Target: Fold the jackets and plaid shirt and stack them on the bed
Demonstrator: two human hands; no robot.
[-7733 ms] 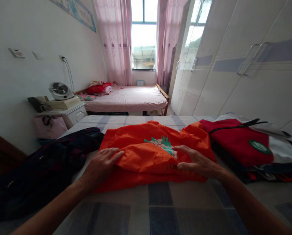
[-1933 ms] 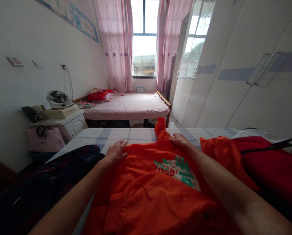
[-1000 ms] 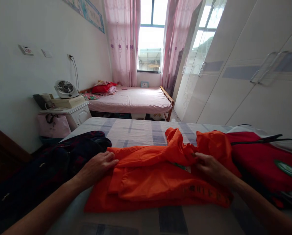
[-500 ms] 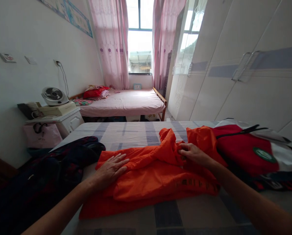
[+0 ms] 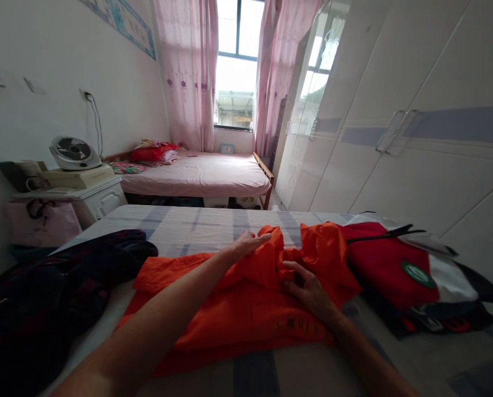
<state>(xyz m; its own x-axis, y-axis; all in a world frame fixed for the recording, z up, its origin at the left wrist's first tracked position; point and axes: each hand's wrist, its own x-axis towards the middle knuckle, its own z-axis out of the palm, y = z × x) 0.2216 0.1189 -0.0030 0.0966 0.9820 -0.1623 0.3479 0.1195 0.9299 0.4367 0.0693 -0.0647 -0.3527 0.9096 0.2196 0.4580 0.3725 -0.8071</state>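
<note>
An orange garment with a line of printed characters lies partly folded on the bed in front of me, bunched up toward its right end. My left hand is stretched across it, fingers extended against the raised fold at the top. Lower and to the right, my right hand has its fingers curled into the bunched fabric. My left forearm covers part of the garment's left side.
Dark clothing lies to the left. A red and white garment rests on a dark one at right. Beyond this bed are a second, pink-covered bed, a fan on a cabinet, and a white wardrobe.
My left hand has lifted from the garment's left part and crossed right to the bunched fold. My right hand has shifted slightly lower on the fabric. The camera view has turned slightly right.
</note>
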